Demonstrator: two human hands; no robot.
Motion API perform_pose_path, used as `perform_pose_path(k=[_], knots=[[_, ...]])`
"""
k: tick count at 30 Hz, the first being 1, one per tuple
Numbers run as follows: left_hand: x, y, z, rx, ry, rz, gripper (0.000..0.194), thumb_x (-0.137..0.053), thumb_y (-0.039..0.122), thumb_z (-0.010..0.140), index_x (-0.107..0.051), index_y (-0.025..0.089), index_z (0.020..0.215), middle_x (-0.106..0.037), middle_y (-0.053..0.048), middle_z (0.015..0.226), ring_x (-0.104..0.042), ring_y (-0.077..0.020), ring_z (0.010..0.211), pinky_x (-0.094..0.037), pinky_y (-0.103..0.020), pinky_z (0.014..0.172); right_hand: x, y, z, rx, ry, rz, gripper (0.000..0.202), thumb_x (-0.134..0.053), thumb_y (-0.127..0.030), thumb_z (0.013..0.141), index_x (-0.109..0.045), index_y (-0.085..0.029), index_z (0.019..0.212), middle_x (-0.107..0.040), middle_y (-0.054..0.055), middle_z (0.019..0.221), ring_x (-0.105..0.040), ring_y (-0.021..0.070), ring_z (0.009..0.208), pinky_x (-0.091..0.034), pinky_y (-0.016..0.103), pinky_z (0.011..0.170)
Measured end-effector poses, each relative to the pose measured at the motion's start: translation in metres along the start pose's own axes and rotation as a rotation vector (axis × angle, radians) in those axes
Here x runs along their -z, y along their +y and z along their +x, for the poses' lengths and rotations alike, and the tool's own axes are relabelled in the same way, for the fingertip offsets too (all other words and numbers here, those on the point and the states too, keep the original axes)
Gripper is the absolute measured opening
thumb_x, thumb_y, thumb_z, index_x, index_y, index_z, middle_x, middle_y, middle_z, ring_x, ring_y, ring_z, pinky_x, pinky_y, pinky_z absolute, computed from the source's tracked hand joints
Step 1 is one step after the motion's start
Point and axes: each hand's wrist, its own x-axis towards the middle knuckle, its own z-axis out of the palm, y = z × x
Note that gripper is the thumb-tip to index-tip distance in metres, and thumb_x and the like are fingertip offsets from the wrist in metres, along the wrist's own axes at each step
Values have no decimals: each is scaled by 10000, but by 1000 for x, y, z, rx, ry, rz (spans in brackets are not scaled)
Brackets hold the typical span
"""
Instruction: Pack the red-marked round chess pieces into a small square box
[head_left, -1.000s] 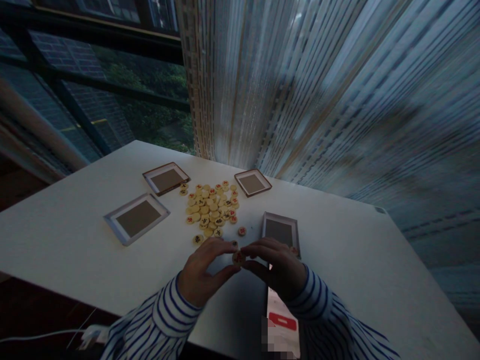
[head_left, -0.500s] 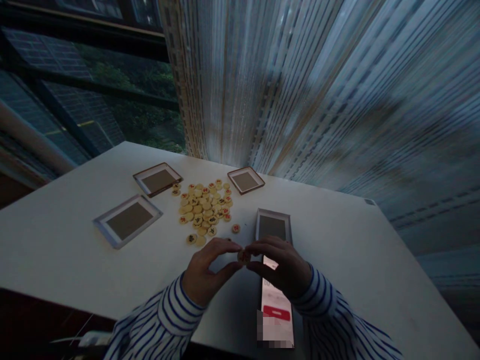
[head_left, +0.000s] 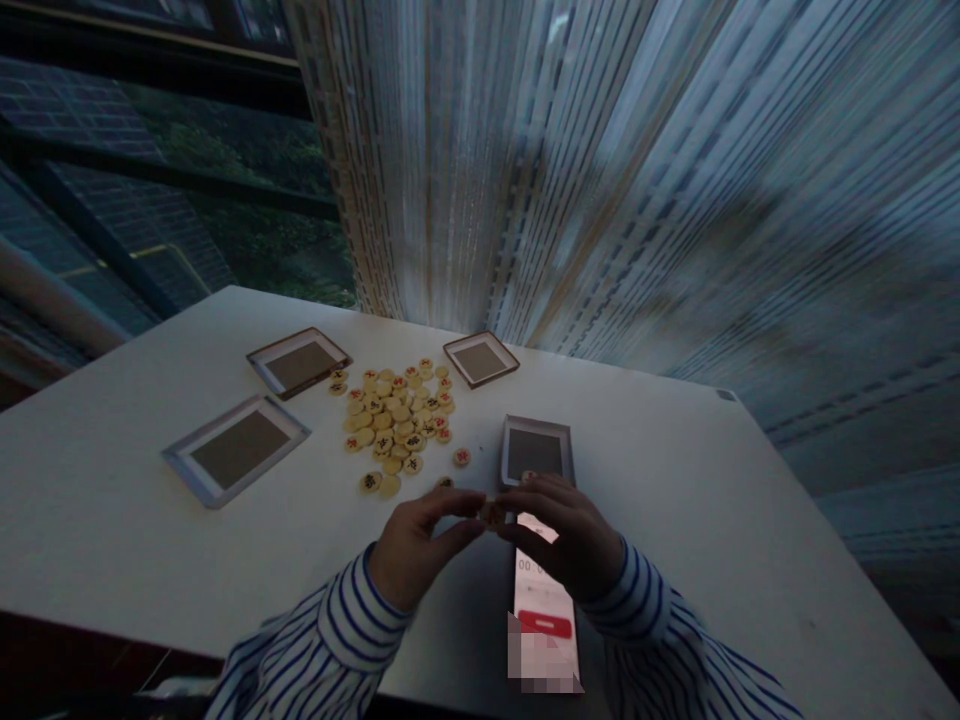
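Observation:
Between the fingertips of my left hand (head_left: pixel 420 545) and my right hand (head_left: pixel 564 530) is a round xiangqi piece (head_left: pixel 492 514), pinched from both sides above the near part of the table. Its face is dim and its marking is hard to read. Beyond my left hand lies a heap of xiangqi pieces (head_left: pixel 390 420), some with red or black characters, some blank side up. A red-marked piece (head_left: pixel 461 457) lies apart from the heap. Just behind my right hand stands a shallow open box (head_left: pixel 536 425), and another piece (head_left: pixel 529 477) shows at its near edge.
Three more shallow open trays surround the heap: a grey-rimmed one (head_left: pixel 184 470) at left, a brown-rimmed one (head_left: pixel 259 362) behind it, another brown-rimmed one (head_left: pixel 454 350) at the back. A lit phone (head_left: pixel 546 590) lies under my right hand. A striped curtain (head_left: pixel 480 180) hangs behind the white table (head_left: pixel 675 500).
The view has shifted slightly, so the table's things appear a little further left. Both hands keep the piece pinched between them, almost in the same place.

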Motion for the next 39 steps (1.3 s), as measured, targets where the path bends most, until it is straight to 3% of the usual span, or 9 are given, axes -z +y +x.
perform_pose_path(k=[4, 10, 23, 39], knots=[[-5, -3, 9, 221, -84, -226, 176, -628, 304, 711, -718, 188, 808, -729, -51, 767, -663, -187, 708, -537, -309, 680, 1, 2, -3, -3, 5, 2, 185, -568, -206, 831, -563, -198, 1016, -696, 38, 856, -616, 141, 754, -467, 333, 759], [-12, 5, 22, 420, -55, -332, 202, -699, 306, 599, -730, 163, 738, -712, -43, 703, -610, -151, 651, -490, -273, 667, 1, 7, -7, -35, 40, -115, 194, -593, -234, 806, -574, -197, 995, -683, 50, 842, -615, 168, 758, -473, 330, 673], [-23, 13, 39, 466, 26, -394, 234, -728, 310, 545, -729, 170, 733, -731, -37, 727, -652, -182, 732, -495, -296, 755, 3, 17, -5, -87, 70, -210, 193, -593, -257, 798, -574, -189, 978, -683, 50, 860, -617, 164, 773, -445, 323, 697], [-29, 6, 54, 342, 47, -161, 217, -652, 350, 629, -734, 182, 740, -728, -45, 716, -651, -206, 757, -500, -322, 752, 4, 30, 5, -157, 40, -271, 150, -622, -223, 752, -599, -194, 897, -687, 22, 839, -624, 160, 774, -404, 311, 722]])
